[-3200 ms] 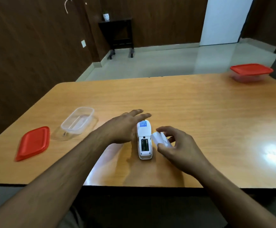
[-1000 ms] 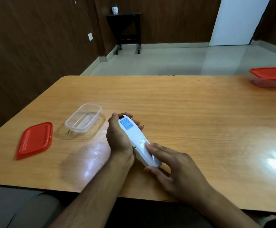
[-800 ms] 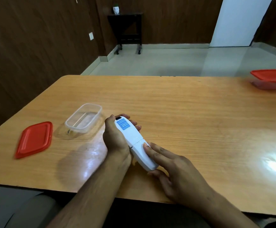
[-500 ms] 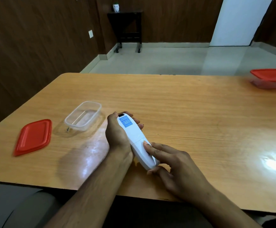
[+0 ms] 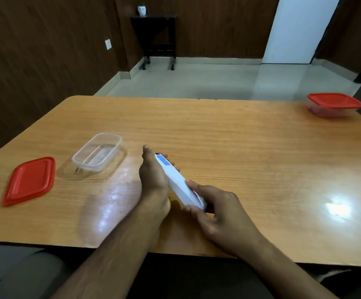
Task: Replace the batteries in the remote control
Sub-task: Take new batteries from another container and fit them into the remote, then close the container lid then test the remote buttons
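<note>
Now both hands — left (image 5: 152, 178); right (image 5: 216, 210) — grip the white remote (image 5: 176, 184).

A single wide-angle view comes from the person's head, looking forward and down over the near edge of a wooden table (image 5: 229, 134). Both forearms enter from the bottom edge and meet close below the lens: the left hand (image 5: 152, 176) and the right hand (image 5: 220, 210) sit just under frame centre, large and near. Beyond the hands the tabletop runs away to its far edge, with floor, dark panelled wall and a white door further off at the top. The wide lens bows the table's edges at the sides. No second view overlaps it.
</note>
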